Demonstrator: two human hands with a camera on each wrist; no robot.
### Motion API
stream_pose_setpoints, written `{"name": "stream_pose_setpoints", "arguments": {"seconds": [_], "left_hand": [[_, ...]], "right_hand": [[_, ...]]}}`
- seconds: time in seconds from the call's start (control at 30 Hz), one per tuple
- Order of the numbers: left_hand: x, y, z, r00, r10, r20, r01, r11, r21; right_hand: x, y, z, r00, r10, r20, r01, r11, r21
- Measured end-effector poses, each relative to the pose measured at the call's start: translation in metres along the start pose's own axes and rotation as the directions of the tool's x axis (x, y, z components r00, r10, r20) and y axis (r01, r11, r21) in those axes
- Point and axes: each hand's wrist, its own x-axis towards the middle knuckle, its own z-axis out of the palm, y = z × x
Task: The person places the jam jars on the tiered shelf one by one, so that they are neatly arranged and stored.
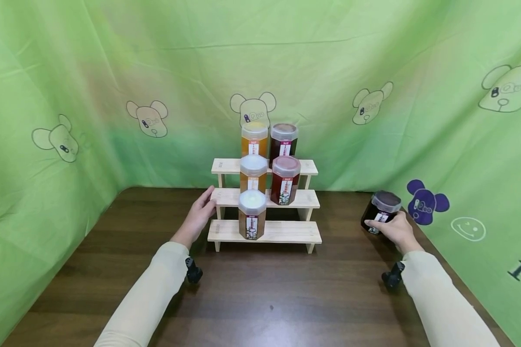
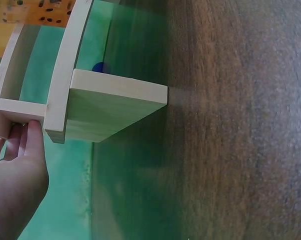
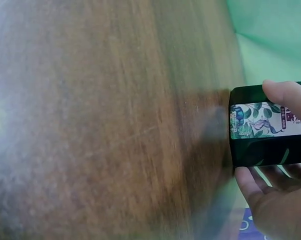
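Note:
A three-step wooden stand (image 1: 286, 231) stands at the middle back of the table. My left hand (image 1: 200, 214) holds the left end of its middle step, and the left wrist view shows the fingertips (image 2: 34, 132) against the wood there. Far to the right, my right hand (image 1: 397, 231) grips a dark jar (image 1: 366, 217) with a clear lid, thumb across its front. In the right wrist view, the label of this jar (image 3: 260, 121) shows leaves, with the thumb on one side and fingers on the other.
On the stand are an amber jar (image 1: 246, 146) and a dark jar (image 1: 275, 150) on top, an orange jar (image 1: 245, 182) and a red jar (image 1: 279, 188) in the middle, and a brown jar (image 1: 244, 224) below. Green cloth (image 1: 191, 72) hangs behind and beside the table (image 1: 260, 289).

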Motion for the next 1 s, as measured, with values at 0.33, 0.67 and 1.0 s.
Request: {"name": "stream_pose_setpoints", "arguments": {"seconds": [0.33,0.67,1.0], "left_hand": [[-0.002,0.001,0.000,1.000,-0.001,-0.006,0.001,1.000,0.001],[-0.002,0.000,0.000,1.000,0.002,-0.011,-0.002,1.000,-0.020],[-0.001,0.000,0.000,1.000,0.000,-0.007,-0.001,1.000,-0.024]], "right_hand": [[-0.006,-0.004,0.002,0.999,-0.030,0.021,0.031,0.997,-0.069],[-0.011,-0.017,0.004,0.996,-0.084,0.011,0.084,0.994,-0.076],[-0.024,-0.034,-0.003,0.984,-0.176,0.029,0.178,0.980,-0.093]]}}
